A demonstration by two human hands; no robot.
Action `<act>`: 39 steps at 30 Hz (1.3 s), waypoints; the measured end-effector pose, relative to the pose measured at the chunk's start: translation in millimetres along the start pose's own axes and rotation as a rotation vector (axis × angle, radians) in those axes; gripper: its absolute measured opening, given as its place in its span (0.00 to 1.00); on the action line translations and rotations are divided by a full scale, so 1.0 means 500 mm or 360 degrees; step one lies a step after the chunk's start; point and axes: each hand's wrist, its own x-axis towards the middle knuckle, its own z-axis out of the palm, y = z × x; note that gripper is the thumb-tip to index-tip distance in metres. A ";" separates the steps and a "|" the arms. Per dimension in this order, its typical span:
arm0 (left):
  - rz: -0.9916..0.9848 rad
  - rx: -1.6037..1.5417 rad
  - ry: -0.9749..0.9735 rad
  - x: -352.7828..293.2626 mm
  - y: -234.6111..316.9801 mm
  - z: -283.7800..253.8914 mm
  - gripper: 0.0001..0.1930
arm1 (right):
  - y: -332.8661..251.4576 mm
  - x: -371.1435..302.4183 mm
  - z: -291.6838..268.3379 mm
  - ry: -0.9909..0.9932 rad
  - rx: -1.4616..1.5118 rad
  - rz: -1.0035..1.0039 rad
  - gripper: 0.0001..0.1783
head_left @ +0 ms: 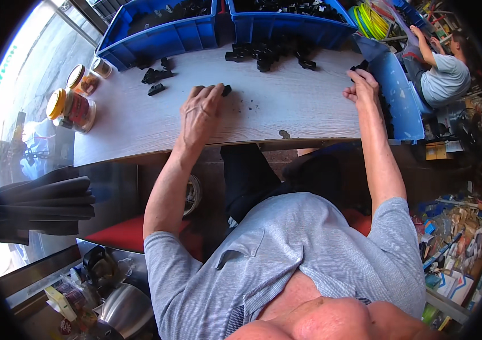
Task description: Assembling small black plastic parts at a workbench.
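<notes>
Over the left half of the white tabletop [297,113], my left hand [201,105] is closed, with a small black plastic part [227,90] at its fingertips. My right hand [364,88] is at the table's right side, by the light blue bin [404,96]. Its fingers are closed on another black plastic part [360,67], partly hidden behind them. A few black parts [156,76] lie loose beyond my left hand. A larger heap of black parts [263,55] sits at the far middle of the table.
Two blue crates [167,37] [289,29] of black parts stand along the far edge. Lidded jars [71,110] stand at the left. Dark crumbs [250,106] dot the tabletop. Another person [444,73] sits beyond the light blue bin, near coiled yellow-green tubing [370,21].
</notes>
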 end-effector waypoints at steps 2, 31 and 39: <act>-0.0002 -0.0033 -0.0015 0.008 0.021 0.014 0.15 | -0.003 -0.012 0.021 -0.0119 -0.0086 -0.0034 0.25; -0.0405 -0.0927 0.0212 0.068 0.118 0.114 0.15 | -0.030 -0.167 0.127 -0.1180 -0.0583 -0.0229 0.27; 0.0056 -0.0556 0.0185 0.122 0.169 0.168 0.12 | -0.038 -0.165 0.150 -0.1206 -0.0927 -0.0277 0.22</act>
